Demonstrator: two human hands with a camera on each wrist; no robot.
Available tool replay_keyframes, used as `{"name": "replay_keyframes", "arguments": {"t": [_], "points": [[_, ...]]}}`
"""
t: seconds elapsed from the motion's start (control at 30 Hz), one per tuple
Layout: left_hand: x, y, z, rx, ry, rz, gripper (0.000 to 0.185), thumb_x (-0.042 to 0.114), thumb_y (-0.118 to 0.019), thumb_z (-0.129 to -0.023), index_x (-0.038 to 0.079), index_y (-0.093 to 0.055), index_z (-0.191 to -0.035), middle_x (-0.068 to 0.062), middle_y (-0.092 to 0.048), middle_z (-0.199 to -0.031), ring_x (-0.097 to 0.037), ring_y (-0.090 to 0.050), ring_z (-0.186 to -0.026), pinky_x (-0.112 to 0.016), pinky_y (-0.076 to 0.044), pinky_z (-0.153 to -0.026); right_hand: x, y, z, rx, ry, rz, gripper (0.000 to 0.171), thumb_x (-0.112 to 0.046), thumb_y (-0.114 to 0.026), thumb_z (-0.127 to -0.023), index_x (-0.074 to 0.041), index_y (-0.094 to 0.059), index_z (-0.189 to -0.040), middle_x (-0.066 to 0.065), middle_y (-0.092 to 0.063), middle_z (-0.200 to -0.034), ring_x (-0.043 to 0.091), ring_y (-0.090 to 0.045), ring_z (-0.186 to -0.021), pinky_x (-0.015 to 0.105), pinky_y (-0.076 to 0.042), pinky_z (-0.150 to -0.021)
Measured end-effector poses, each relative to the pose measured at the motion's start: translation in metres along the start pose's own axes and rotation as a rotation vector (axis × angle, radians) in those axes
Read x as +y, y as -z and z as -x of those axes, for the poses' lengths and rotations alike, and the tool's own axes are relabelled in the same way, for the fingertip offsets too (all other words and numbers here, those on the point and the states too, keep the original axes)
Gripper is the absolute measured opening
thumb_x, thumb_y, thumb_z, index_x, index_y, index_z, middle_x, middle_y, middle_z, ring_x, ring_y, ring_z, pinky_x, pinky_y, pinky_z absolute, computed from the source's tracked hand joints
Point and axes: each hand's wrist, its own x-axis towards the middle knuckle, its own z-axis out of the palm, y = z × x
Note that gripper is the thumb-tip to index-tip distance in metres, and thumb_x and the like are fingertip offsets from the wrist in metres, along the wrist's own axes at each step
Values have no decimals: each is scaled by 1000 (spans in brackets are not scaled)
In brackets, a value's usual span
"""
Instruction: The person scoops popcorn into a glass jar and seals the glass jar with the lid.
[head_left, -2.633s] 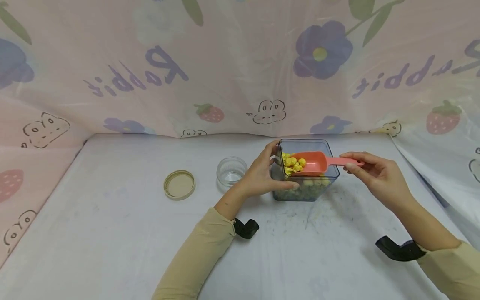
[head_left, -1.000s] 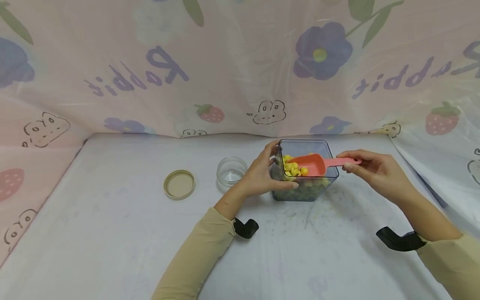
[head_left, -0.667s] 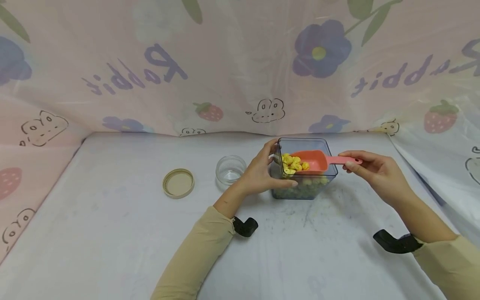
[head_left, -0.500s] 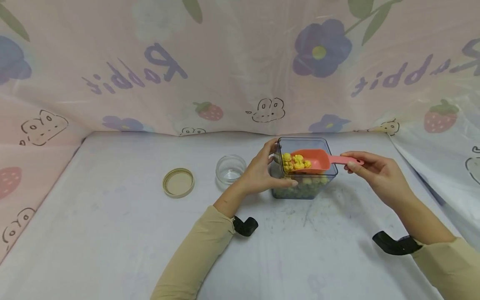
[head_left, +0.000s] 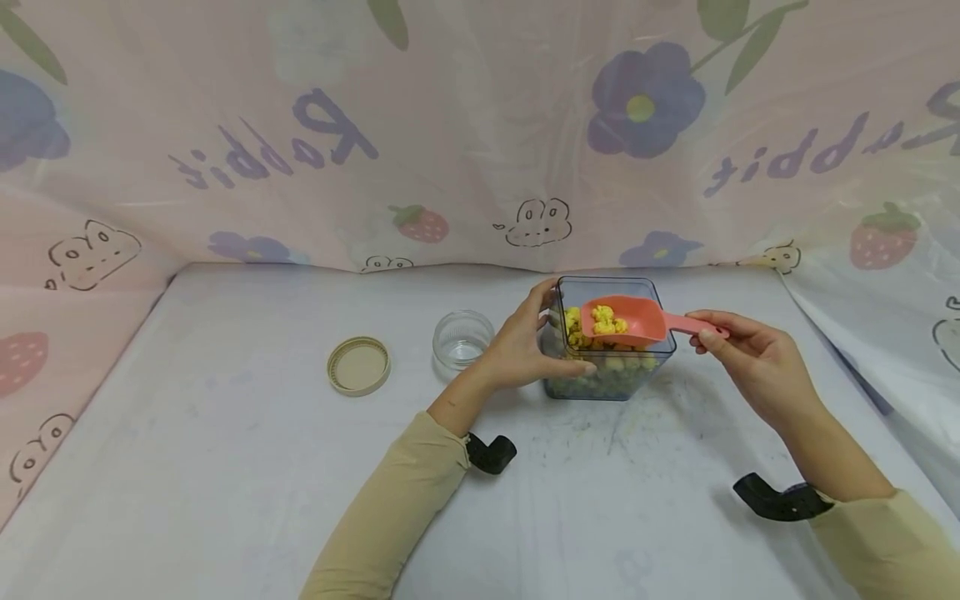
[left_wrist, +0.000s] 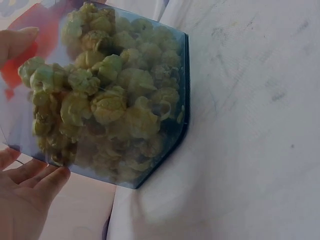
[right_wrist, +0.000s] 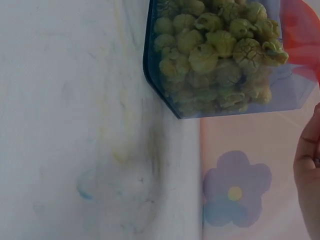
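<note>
Behind and to both sides, a pink curtain (head_left: 465,125) printed with purple flowers, strawberries, little rabbits and the word "Rabbit". Below it, a pale surface (head_left: 225,467) under a wrinkled white cover, smudged with faint marks in front of the container.

Right of centre on the surface, a clear square container (head_left: 609,337), upright, filled with yellow popcorn (left_wrist: 107,100) that looks greenish through the tinted wall in both wrist views. Against its left side, the left hand (head_left: 525,350), thumb curled along the front wall and fingers wrapped round the back edge, gripping it. To its right, the right hand (head_left: 750,367), fingers and thumb pinching the handle of a coral-pink scoop (head_left: 626,321). Scoop held above the container's open mouth, bowl pointing left, handle out over the right rim, a small heap of popcorn in the bowl. Beige sleeves on both forearms, a black strap on each wrist.

Left of the container, just beyond the left hand, a small clear glass jar (head_left: 462,340), open and upright. Further left, well apart from it, a round beige lid (head_left: 359,366) lying flat.
</note>
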Motion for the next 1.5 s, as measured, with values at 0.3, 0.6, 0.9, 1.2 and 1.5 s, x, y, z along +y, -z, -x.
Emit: {"name": "replay_keyframes", "arguments": {"t": [0.3,0.6,0.9,1.2,1.5], "points": [[6,1,3,-10,33,-57,114,30,-84,-72,21,-6,-154,-11,-28,-154,-19,-28,-143,-36,-28,-117,-4,-3,-1,4,29,-4,28,10,-51,-93,1,-66,-115,-1,-68,-105,7,-62,-85,12,-51,-82],[15,9,14,7,48,-214,119,45,-83,-71,18,-4,-155,-5,-19,-159,-22,-23,-145,-45,-29,-116,-10,-6,-2,13,39,50,27,8,-54,-92,0,-66,-116,-2,-68,-102,8,-61,-85,11,-50,-81],[17,37,32,101,-3,-343,97,43,-79,-77,11,-25,-150,-6,-31,-151,-20,-29,-141,-41,-30,-115,-17,-12,-7,9,49,40,27,10,-53,-92,2,-66,-115,-1,-68,-98,9,-60,-84,11,-50,-80],[3,62,50,175,17,-380,88,41,-78,-78,9,-33,-147,-8,-36,-148,-22,-33,-138,-42,-30,-115,-26,-21,-14,34,31,165,26,4,-58,-92,-2,-67,-115,-4,-68,-90,7,-59,-81,10,-48,-77],[-11,73,63,203,38,-340,90,39,-81,-75,9,-34,-146,-6,-37,-148,-21,-33,-139,-42,-29,-115,-29,-32,-21,-4,43,108,25,6,-57,-92,0,-67,-114,-4,-67,-92,7,-59,-80,11,-50,-79]]}}
